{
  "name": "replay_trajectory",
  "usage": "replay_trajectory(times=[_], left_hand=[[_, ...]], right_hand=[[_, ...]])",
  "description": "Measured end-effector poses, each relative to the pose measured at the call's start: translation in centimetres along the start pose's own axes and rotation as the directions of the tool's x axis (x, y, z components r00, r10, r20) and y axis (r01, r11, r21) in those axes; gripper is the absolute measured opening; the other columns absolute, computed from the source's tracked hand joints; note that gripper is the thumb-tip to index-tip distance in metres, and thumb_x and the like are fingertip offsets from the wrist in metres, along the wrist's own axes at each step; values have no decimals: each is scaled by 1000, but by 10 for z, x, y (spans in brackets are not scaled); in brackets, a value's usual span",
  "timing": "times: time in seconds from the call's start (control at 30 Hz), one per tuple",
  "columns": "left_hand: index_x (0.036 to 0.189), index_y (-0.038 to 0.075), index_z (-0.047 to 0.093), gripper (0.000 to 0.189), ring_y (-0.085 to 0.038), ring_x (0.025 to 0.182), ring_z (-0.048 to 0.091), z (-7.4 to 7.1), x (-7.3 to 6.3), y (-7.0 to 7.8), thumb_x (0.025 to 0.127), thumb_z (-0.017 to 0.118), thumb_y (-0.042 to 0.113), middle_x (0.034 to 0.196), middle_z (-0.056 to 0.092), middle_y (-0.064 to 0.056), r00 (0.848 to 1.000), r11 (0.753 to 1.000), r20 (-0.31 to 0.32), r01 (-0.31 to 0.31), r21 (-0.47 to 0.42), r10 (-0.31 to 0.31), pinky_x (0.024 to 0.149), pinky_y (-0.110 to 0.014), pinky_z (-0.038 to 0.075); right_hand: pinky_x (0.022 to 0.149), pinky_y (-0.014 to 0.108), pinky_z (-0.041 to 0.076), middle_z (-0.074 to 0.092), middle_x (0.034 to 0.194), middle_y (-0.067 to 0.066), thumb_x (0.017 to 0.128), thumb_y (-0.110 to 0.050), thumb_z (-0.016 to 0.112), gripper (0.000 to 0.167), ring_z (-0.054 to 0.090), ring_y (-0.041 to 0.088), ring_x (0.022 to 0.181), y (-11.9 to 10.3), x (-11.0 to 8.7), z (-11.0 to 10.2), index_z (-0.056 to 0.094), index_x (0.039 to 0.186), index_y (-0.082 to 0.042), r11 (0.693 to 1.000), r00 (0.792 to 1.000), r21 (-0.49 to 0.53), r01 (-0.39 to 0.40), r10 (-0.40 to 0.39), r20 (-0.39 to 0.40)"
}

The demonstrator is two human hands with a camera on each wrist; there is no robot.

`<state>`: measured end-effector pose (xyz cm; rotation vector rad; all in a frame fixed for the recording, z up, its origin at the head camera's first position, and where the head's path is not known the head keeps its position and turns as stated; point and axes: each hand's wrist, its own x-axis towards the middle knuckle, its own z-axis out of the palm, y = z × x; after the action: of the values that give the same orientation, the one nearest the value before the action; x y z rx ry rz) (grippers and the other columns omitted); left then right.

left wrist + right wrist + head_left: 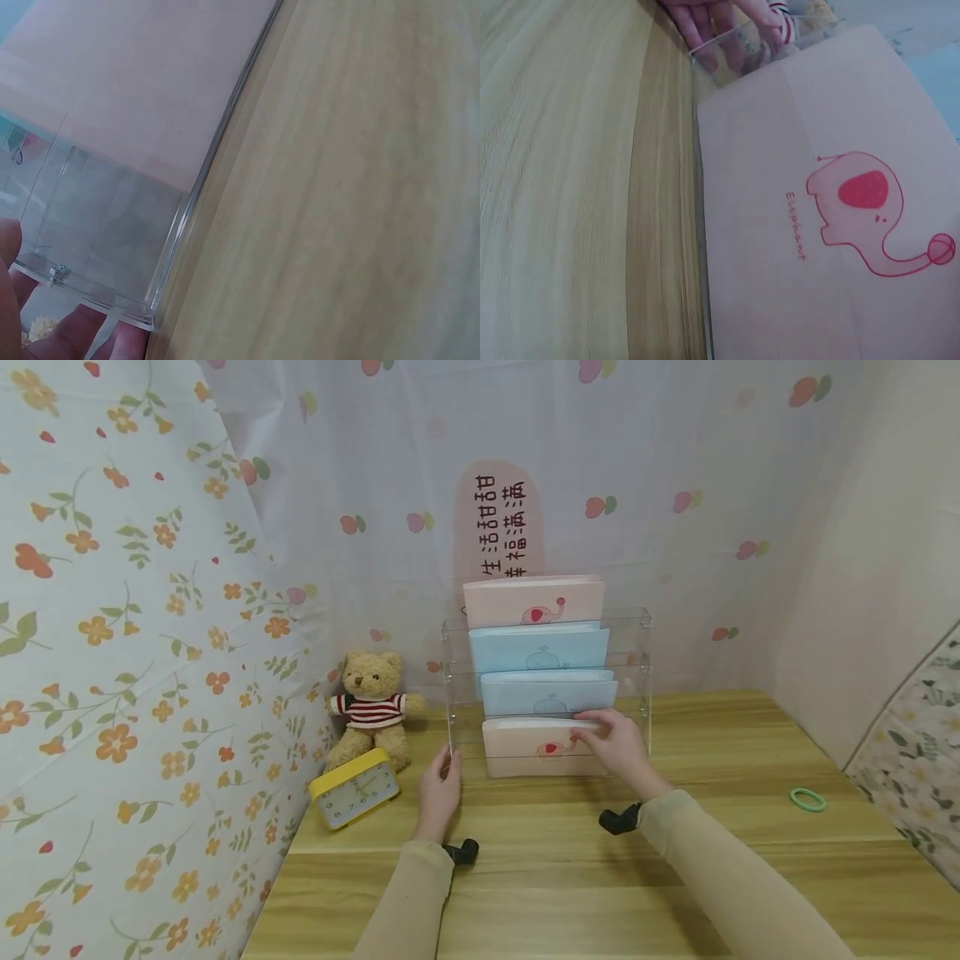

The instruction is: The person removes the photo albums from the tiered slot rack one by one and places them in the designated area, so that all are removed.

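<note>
A clear acrylic rack (649,693) stands on the wooden table, its tiers holding folders one behind another. My left hand (438,797) grips the rack's left side panel low down; in the left wrist view, the fingers (71,334) lie outside the clear panel with the thumb opposite. At the front tier, my right hand (618,750) pinches the top edge of a pink folder (510,764) near its right corner. A red elephant is printed on that folder (772,165). Behind it rise a blue folder (510,693), another blue folder (498,647) and a pink folder (495,600).
Left of the rack, a teddy bear (371,710) in a striped shirt sits behind a yellow alarm clock (356,789). A green ring (807,800) lies toward the table's right edge. Patterned curtains (360,460) hang behind and on the left.
</note>
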<state>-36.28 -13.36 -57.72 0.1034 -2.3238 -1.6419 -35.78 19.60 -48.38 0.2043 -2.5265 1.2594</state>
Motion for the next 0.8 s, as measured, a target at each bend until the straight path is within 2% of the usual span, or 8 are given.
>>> replay_trajectory(times=[0.1,0.23,0.47,0.67,0.8], left_hand=[[156,15,64,49,-38,129,73,0,0,1,114,62,40,144,74,-17,1000,1000,3,-5,-11,5,109,-56,58],[157,15,63,49,-38,130,73,0,-2,5,114,62,40,145,74,-17,1000,1000,8,6,-13,-6,110,-56,58],[157,16,64,48,-38,129,73,1,-3,7,114,63,38,144,74,-17,1000,1000,-3,12,-1,-12,109,-57,58],[157,16,64,48,-38,130,73,1,-2,6,114,63,37,145,74,-17,1000,1000,-3,22,-6,-22,110,-58,57],[158,18,62,50,-38,130,72,0,-2,5,114,62,40,145,74,-16,1000,1000,1,28,4,-28,110,-58,57]], right_hand=[[82,39,52,74,132,23,103,-24,81,26,71,37,106,-2,0,2,82,120,-6,1000,999,-7,0,0,-32],[79,34,50,75,124,21,102,-19,81,21,68,34,99,-6,-1,5,83,118,-5,1000,998,-3,-1,0,-70],[80,20,46,76,114,18,100,-13,83,17,66,29,102,-17,2,3,83,114,-4,999,984,32,37,-31,-175],[78,17,43,76,110,17,98,-11,84,16,63,15,96,-37,1,-8,84,113,-4,993,970,62,100,-83,-230],[78,17,43,74,104,15,98,-11,85,17,62,8,92,-49,-3,-16,84,113,-4,989,964,60,139,-121,-237]])
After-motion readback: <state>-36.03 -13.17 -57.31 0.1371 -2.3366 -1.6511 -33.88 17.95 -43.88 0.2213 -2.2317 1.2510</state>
